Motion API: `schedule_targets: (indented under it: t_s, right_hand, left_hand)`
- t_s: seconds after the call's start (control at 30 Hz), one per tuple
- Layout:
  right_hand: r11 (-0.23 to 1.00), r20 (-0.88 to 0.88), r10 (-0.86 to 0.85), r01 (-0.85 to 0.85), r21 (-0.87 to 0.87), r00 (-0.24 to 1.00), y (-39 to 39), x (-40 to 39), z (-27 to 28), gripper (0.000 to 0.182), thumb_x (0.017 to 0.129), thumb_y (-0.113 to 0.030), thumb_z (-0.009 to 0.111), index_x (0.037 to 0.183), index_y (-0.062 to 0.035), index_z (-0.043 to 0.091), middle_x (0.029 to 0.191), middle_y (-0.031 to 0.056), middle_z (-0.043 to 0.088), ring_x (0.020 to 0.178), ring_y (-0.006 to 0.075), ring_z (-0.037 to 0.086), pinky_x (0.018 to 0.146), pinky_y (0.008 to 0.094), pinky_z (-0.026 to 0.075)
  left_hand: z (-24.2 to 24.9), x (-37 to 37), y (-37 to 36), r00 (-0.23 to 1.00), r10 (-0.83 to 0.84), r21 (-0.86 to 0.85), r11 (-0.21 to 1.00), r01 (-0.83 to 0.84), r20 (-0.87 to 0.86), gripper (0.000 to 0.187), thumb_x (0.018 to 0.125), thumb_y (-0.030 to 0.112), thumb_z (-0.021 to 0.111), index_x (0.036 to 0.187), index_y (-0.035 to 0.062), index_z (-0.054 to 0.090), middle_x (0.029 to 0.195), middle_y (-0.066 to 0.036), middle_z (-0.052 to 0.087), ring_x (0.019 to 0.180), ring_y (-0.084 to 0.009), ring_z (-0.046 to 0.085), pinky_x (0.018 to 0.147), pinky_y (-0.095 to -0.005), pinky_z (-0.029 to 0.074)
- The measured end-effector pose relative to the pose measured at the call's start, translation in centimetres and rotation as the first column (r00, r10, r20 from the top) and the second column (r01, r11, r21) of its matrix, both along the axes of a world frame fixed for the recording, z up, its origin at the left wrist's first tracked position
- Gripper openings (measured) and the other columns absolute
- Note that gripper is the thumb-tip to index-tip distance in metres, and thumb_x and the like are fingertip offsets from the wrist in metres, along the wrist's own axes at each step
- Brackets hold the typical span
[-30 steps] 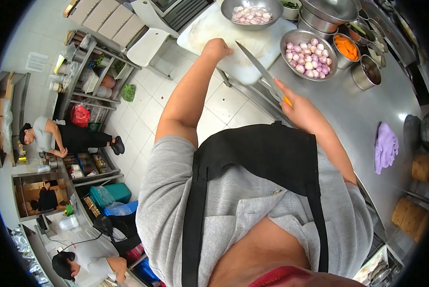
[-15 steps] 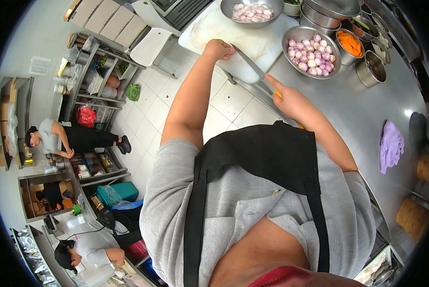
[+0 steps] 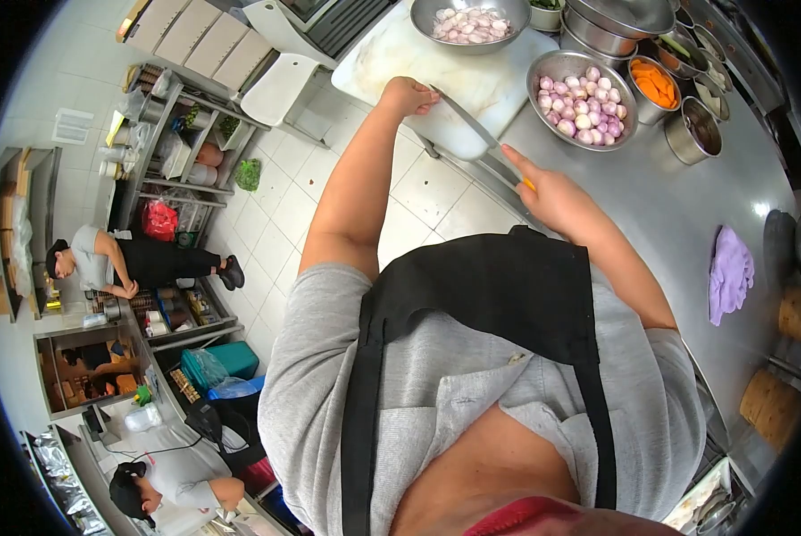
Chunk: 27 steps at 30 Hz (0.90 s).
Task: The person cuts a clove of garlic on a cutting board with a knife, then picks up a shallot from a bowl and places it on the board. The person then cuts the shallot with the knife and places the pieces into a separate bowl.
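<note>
My right hand (image 3: 557,198) is closed around a knife with a yellow handle, over the near edge of the white cutting board (image 3: 374,67). The long blade of the knife (image 3: 466,118) slants up and left toward my left hand (image 3: 409,96). My left hand is closed in a pinch at the board's edge, close to the knife tip. What its fingers hold is too small to make out. A metal bowl of peeled shallots (image 3: 584,103) stands right of the board. On the board's far side sits another bowl with sliced shallots (image 3: 472,25).
Beyond the shallots stand a container of cut carrots (image 3: 655,85), a metal pot (image 3: 693,132) and stacked metal bowls (image 3: 619,18). A purple cloth (image 3: 731,272) lies on the steel counter (image 3: 633,205). Two co-workers (image 3: 106,259) are off to the left, near shelves (image 3: 186,134).
My right hand has shifted slightly right and down with the knife. My left hand stays pinched at nearly the same spot. The co-worker at the lower left has moved head and arm.
</note>
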State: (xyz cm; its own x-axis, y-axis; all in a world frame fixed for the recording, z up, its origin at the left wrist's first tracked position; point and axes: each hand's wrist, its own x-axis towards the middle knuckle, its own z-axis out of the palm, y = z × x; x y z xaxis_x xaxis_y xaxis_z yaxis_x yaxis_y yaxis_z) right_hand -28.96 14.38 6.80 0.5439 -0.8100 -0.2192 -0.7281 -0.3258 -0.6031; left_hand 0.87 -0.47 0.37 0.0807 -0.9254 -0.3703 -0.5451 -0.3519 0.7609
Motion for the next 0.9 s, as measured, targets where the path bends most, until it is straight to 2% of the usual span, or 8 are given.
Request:
schedule_targets:
  t_s: [0.1, 0.2, 0.33, 0.4, 0.63, 0.7, 0.83, 0.9]
  right_hand:
    - [1.000, -0.006, 0.012, -0.012, -0.028, 1.000, -0.7, 0.5, -1.1, 0.061, 0.088, -0.012, 0.048, 0.145, -0.0207, 0.027, 0.066, 0.0223, 0.057, 0.060, 0.0352, 0.057, 0.062, 0.0445, 0.045]
    - [0.998, 0.004, 0.022, -0.022, -0.054, 1.000, -1.3, 1.5, -1.8, 0.061, 0.088, -0.012, 0.047, 0.146, -0.0204, 0.026, 0.066, 0.0221, 0.056, 0.058, 0.0345, 0.056, 0.061, 0.0438, 0.044]
    - [0.996, -0.040, 0.023, -0.026, -0.086, 0.999, -1.8, 2.2, -2.2, 0.061, 0.088, -0.011, 0.047, 0.145, -0.0194, 0.027, 0.066, 0.0223, 0.056, 0.058, 0.0350, 0.055, 0.062, 0.0442, 0.044]
    - [0.997, -0.038, 0.025, -0.028, -0.077, 0.999, -1.3, 1.6, -1.9, 0.061, 0.088, -0.011, 0.047, 0.145, -0.0199, 0.027, 0.066, 0.0219, 0.056, 0.059, 0.0349, 0.055, 0.062, 0.0437, 0.044]
    - [0.999, 0.006, -0.015, 0.015, -0.030, 1.000, 0.4, 0.0, -0.3, 0.061, 0.089, -0.013, 0.047, 0.146, -0.0222, 0.026, 0.063, 0.0211, 0.054, 0.058, 0.0337, 0.054, 0.063, 0.0424, 0.044]
    - [1.000, 0.008, -0.007, 0.007, -0.025, 1.000, 0.6, 0.2, 0.1, 0.061, 0.089, -0.013, 0.047, 0.146, -0.0219, 0.026, 0.062, 0.0209, 0.053, 0.058, 0.0336, 0.054, 0.063, 0.0425, 0.044]
    - [0.999, 0.004, 0.008, -0.008, -0.046, 1.000, 0.6, 0.3, -0.2, 0.062, 0.089, -0.013, 0.047, 0.146, -0.0209, 0.025, 0.062, 0.0204, 0.053, 0.057, 0.0337, 0.054, 0.061, 0.0433, 0.044]
    - [0.999, -0.013, 0.009, -0.009, -0.042, 1.000, 0.6, 0.4, 0.0, 0.062, 0.089, -0.013, 0.047, 0.146, -0.0204, 0.025, 0.062, 0.0206, 0.054, 0.057, 0.0339, 0.054, 0.061, 0.0437, 0.044]
  left_hand:
    - [1.8, -1.2, 1.3, 0.988, 0.008, -0.058, 0.998, 0.001, 0.155, 0.023, 0.076, 0.017, 0.076, 0.083, -0.0029, 0.067, 0.065, -0.004, 0.063, 0.054, -0.0101, 0.056, 0.053, -0.0219, 0.048]
    - [0.4, -0.5, 0.5, 1.000, 0.013, -0.064, 0.998, -0.012, 0.021, 0.025, 0.076, 0.017, 0.076, 0.084, -0.0038, 0.066, 0.070, -0.006, 0.065, 0.058, -0.0112, 0.058, 0.055, -0.0230, 0.051]
    - [0.1, -0.4, 0.5, 0.998, 0.041, -0.053, 0.998, -0.039, 0.036, 0.026, 0.076, 0.016, 0.076, 0.087, -0.0051, 0.065, 0.073, -0.007, 0.066, 0.060, -0.0109, 0.059, 0.056, -0.0228, 0.052]
    - [-0.7, 0.1, 0.0, 0.995, 0.045, -0.043, 0.998, -0.049, -0.091, 0.026, 0.077, 0.014, 0.076, 0.089, -0.0064, 0.066, 0.079, -0.006, 0.068, 0.061, -0.0105, 0.060, 0.059, -0.0206, 0.052]
    - [0.6, -0.5, 0.5, 1.000, 0.021, -0.002, 1.000, -0.021, 0.002, 0.026, 0.080, 0.014, 0.073, 0.092, -0.0076, 0.066, 0.083, -0.008, 0.069, 0.068, -0.0107, 0.062, 0.061, -0.0216, 0.054]
    - [0.0, -0.3, 0.2, 0.996, 0.059, -0.039, 0.997, -0.062, -0.070, 0.018, 0.078, 0.014, 0.075, 0.084, -0.0022, 0.068, 0.069, -0.003, 0.066, 0.053, -0.0082, 0.055, 0.052, -0.0208, 0.048]
    - [-1.9, 0.7, -1.4, 0.995, 0.037, 0.002, 0.999, -0.037, -0.095, 0.018, 0.078, 0.017, 0.074, 0.085, 0.0008, 0.069, 0.065, -0.001, 0.064, 0.052, -0.0075, 0.054, 0.050, -0.0210, 0.045]
    - [-1.2, 0.4, -1.3, 0.998, -0.028, 0.037, 0.999, 0.026, 0.054, 0.017, 0.082, 0.008, 0.069, 0.093, -0.0052, 0.067, 0.084, -0.007, 0.070, 0.066, -0.0108, 0.063, 0.060, -0.0217, 0.054]
